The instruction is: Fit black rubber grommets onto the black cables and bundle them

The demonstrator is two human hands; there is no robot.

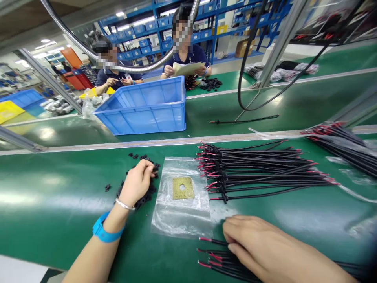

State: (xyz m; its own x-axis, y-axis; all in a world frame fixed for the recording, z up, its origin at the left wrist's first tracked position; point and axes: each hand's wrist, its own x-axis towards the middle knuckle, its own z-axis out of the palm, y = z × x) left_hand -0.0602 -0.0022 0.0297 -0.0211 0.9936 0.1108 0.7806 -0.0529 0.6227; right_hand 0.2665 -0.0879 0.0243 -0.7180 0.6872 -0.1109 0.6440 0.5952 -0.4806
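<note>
Table [59, 196]: green, glossy, overhead lights reflecting in it. Pale metal rail [147, 144] along its far edge, second green surface behind that. Blue bin [141, 120] sits back there, plus a single black cable [247, 119] lying flat to its right.

Left hand [138, 181]: fingertips bent together at the pile of small black parts [146, 197], left of centre. Can't tell if it has one. Silver bangle [125, 206] and blue wristband [107, 232] on that arm.

Right hand [250, 237]: fingers curled, over the near black cables [232, 262] with red wire ends, bottom right of centre. Grip hidden, can't tell if it's grasping any.

Between: clear plastic bag [182, 224] flat on the table, yellowish square plate [177, 193] with a centre hole showing at it; can't tell if inside or on top. Right of it, row of cables [265, 169] carrying black parts near their left ends. Another cable bundle [347, 151] far right, partly under clear plastic.

Room: metal posts, flexible metal conduit [88, 54] looping overhead, blue shelving [161, 35] with blue boxes, cardboard box [243, 48]. Two co-workers in dark shirts opposite; the right one holds a paper sheet [188, 69].

Writing: badge [128, 76] on the left co-worker, too small to read. Sheet's text, likewise unreadable.
</note>
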